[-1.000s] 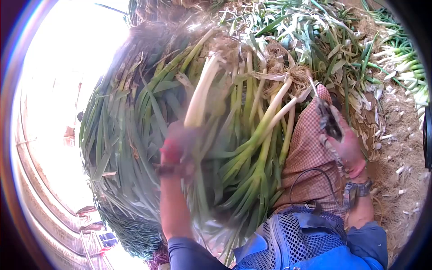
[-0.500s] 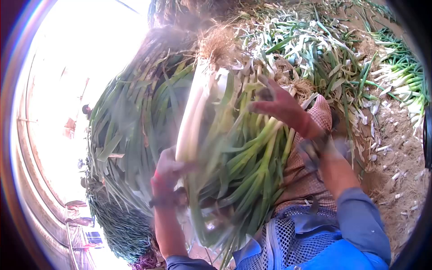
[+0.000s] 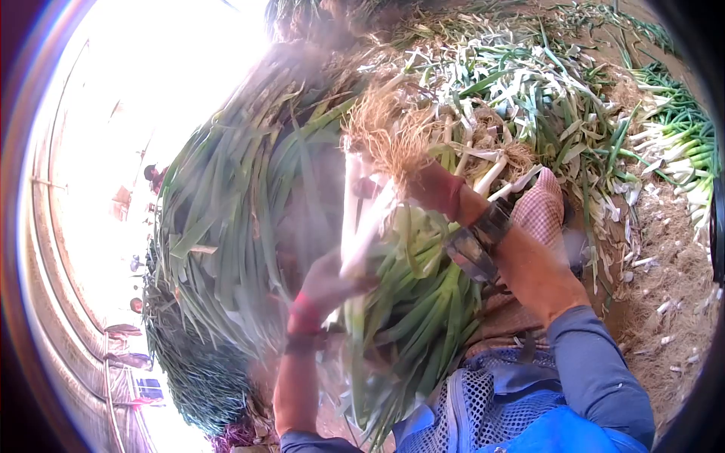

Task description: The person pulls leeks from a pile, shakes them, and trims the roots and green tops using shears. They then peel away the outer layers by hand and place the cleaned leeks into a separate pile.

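A small bunch of leeks (image 3: 362,241) stands tilted in front of me, with white stalks and a shaggy tuft of tan roots (image 3: 389,132) at the top. My left hand (image 3: 328,287), in a red and grey glove, is closed around the lower part of the stalks and slightly blurred. My right hand (image 3: 430,185), in a reddish glove, grips the same bunch just under the roots, its fingers partly hidden by them. Below both hands, more leeks with green leaves (image 3: 430,317) lie across my lap.
To the left rises a big heap of leeks (image 3: 242,189), leaves hanging down. Trimmed leaves (image 3: 521,83) are piled at the back. Cleaned white-stemmed leeks (image 3: 672,136) lie in a row at far right, above ground littered with root cuttings (image 3: 664,302). A checked trouser leg (image 3: 540,208) is at right.
My right hand has moved left and down from above the lap leeks onto the root end of the bunch. My left hand has shifted slightly right; the roots have tipped right and lower.
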`<control>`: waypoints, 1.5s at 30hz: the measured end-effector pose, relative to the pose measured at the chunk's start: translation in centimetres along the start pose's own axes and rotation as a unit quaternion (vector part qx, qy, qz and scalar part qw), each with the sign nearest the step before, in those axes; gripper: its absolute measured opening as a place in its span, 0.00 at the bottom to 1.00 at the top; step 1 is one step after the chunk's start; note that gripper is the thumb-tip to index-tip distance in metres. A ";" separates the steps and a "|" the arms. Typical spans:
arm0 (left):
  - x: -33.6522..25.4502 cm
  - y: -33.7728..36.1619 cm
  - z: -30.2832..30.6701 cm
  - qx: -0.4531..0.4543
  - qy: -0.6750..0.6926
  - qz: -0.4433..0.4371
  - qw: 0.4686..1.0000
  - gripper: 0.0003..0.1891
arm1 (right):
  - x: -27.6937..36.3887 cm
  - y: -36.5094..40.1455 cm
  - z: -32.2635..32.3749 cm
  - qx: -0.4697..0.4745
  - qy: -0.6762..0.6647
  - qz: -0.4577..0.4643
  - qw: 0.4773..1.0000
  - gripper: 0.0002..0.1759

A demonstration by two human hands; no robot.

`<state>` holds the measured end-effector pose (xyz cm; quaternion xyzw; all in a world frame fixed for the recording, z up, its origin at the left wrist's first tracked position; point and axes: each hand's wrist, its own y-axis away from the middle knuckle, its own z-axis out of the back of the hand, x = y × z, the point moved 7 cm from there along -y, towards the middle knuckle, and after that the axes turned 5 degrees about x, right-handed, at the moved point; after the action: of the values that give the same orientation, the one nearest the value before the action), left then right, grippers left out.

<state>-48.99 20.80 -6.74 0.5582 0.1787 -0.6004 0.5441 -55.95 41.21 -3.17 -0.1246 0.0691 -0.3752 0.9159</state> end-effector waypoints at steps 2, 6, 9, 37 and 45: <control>-0.2 -0.8 -0.1 0.000 0.013 -0.026 1.000 0.28 | 0.2 0.4 -1.0 0.150 0.019 -0.031 0.988 0.13; -0.9 0.1 -0.6 0.027 0.074 0.015 0.997 0.23 | -2.4 2.0 -2.4 -0.211 -0.388 0.046 0.896 0.16; 0.3 0.8 -0.1 0.057 0.102 0.053 0.992 0.23 | -1.4 1.6 -3.1 -0.045 -0.472 0.066 0.878 0.14; 8.9 12.8 14.1 -0.181 0.174 -0.050 0.967 0.30 | 18.1 4.5 -10.1 0.104 -0.281 0.042 0.953 0.09; 13.6 19.8 20.7 -0.258 0.278 -0.078 0.922 0.22 | 9.7 6.4 -3.4 0.072 -0.172 0.120 0.975 0.04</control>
<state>-39.01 -9.20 -4.28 0.5267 0.5148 -0.3949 0.5492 -45.53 38.18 -8.60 -0.1118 -0.1019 -0.2393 0.9591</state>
